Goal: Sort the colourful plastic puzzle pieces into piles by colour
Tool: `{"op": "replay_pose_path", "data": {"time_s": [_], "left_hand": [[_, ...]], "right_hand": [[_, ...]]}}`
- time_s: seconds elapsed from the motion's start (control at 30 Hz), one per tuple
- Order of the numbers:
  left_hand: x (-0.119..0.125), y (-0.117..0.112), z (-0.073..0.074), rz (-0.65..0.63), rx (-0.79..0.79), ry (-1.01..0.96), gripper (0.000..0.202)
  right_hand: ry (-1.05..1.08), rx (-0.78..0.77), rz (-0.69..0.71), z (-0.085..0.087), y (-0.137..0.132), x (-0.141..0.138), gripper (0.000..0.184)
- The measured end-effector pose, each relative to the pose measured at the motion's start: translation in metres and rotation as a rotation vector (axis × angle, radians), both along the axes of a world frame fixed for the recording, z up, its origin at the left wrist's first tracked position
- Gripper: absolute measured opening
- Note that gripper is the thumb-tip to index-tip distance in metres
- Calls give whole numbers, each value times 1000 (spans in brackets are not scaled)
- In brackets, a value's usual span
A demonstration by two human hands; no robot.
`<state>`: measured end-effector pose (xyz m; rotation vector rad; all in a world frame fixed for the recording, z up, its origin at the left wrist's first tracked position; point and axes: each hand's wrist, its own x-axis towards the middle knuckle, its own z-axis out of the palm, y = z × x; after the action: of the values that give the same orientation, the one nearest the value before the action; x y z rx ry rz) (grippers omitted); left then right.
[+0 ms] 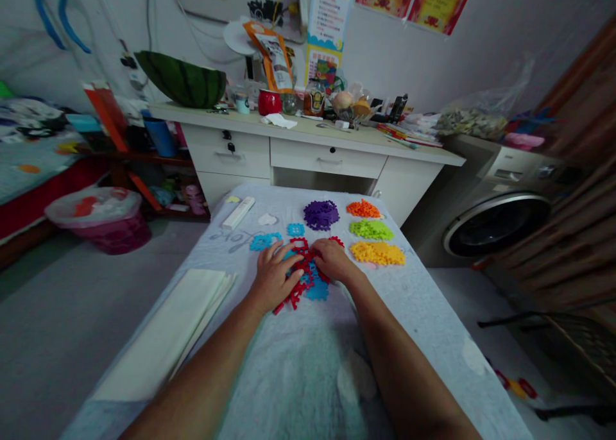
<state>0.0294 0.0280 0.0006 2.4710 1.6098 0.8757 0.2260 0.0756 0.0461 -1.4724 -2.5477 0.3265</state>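
Observation:
My left hand (276,274) lies with fingers spread over the left side of a mixed heap of red plastic pieces (303,270) and blue plastic pieces (317,289). On the heap's right side, my right hand (333,259) has its fingers curled down among the red pieces; whether it pinches one is hidden. Beyond my left hand lie a flat blue lattice piece (295,229) and more blue pieces (264,241). Sorted piles stand farther off: purple pieces (321,215), orange pieces (362,208), green pieces (371,229) and yellow pieces (378,253).
A cloth-covered table (414,337) carries everything. At its left are a folded white cloth (163,331) and a white bar-shaped object (239,213). Behind stands a cluttered white desk (231,154) with a cut watermelon (185,81). A washing machine (481,203) is at right, a pink bin (103,225) at left.

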Motion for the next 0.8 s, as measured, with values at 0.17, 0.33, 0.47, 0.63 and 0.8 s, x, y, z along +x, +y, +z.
{"op": "replay_pose_path", "data": {"time_s": [0.17,0.33,0.47,0.63,0.8], "left_hand": [[5,-5,0,-2,-63,65,39],[1,-7,7,228,35,111,35],[-1,-7,10,269,80,86,32],[8,-7,5,-68,19,76,31],[11,-7,1,-128,-47,36,32]], "right_hand": [[-6,20,-100,5,-4,16,22],[128,106,-299,14,4,65,20],[89,202,-773,9,11,115,40],[61,70,-1142,-10,3,145,84],[62,-27,-1104,-23,-1,141,99]]}}
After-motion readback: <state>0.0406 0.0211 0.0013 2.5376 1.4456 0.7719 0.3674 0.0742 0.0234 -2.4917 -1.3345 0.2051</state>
